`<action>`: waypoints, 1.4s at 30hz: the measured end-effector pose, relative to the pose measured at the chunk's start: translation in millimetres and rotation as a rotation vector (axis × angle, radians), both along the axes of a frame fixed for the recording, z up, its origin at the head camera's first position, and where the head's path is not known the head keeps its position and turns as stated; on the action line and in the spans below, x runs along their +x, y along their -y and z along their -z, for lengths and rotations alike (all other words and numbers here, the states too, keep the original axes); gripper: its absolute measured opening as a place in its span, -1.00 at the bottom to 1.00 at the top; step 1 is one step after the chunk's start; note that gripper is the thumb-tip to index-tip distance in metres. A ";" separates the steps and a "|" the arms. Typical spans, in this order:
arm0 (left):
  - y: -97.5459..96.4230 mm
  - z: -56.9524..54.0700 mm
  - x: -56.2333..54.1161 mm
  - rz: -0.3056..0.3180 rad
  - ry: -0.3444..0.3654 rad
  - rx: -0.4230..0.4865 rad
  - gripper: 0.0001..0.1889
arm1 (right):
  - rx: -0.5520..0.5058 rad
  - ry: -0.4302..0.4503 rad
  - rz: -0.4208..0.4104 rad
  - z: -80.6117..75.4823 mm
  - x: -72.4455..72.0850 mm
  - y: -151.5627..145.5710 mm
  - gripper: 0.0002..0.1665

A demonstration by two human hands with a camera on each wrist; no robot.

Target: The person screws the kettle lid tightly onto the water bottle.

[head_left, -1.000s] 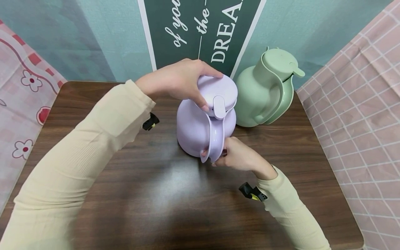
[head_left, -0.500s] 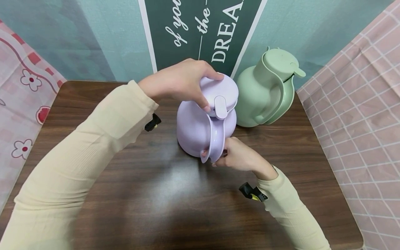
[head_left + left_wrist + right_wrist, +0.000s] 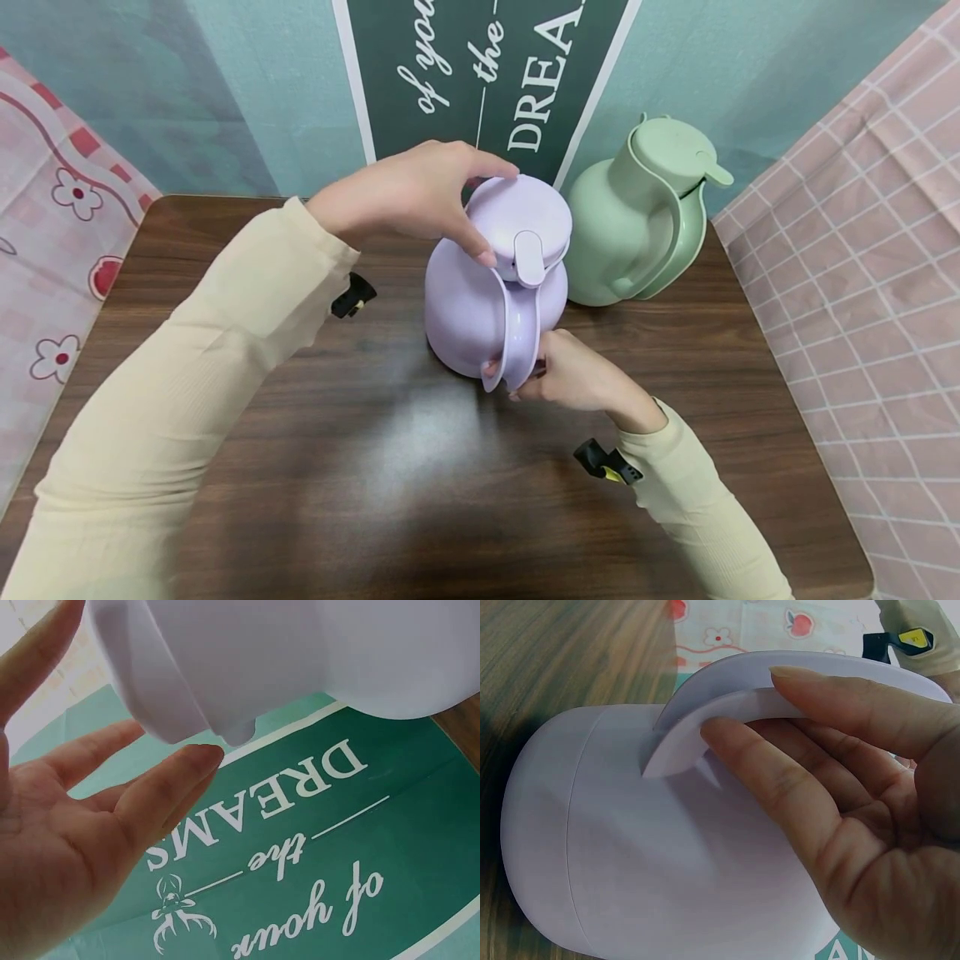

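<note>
A lilac vacuum jug [image 3: 461, 308] stands upright on the brown table, its handle towards the near side. My right hand [image 3: 581, 371] grips the handle [image 3: 742, 701] low down; in the right wrist view the fingers pass through its loop and the thumb lies along its edge. Over the round lid [image 3: 517, 212] spreads my left hand [image 3: 412, 192], thumb at the front left and forefinger at the back rim. The left wrist view shows that hand's palm [image 3: 60, 847] away from the lid, with loosely spread fingers at the rim.
Behind and to the right stands a green jug [image 3: 618, 225] of the same shape, close beside the lilac one. A green poster [image 3: 480, 83] with white lettering hangs at the back. A pink tiled sheet [image 3: 862, 292] borders the wooden table [image 3: 420, 483] on the right.
The left hand first moved slightly right, then back left and a little off the lid, with its fingers looser. The jug and the right hand have kept their place.
</note>
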State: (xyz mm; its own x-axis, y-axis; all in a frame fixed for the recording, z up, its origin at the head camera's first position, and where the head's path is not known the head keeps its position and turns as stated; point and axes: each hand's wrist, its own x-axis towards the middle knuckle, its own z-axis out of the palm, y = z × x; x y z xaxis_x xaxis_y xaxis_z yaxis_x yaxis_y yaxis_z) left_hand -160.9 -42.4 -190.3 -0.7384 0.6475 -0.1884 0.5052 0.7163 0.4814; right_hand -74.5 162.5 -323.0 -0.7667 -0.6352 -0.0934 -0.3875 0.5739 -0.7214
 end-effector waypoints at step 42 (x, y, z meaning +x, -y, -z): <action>7.9 9.1 2.4 -0.117 0.019 0.135 -0.32 | -0.027 0.002 -0.013 1.1 0.6 -0.7 -0.70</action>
State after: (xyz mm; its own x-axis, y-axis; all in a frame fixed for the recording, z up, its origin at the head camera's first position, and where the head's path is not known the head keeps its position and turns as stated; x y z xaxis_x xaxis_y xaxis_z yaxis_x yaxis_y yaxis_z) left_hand -158.6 -50.4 -199.4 -0.8075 0.5774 -0.1208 0.4117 0.6982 0.5857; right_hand -73.9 163.3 -324.1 -0.7579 -0.6477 -0.0774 -0.3940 0.5491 -0.7371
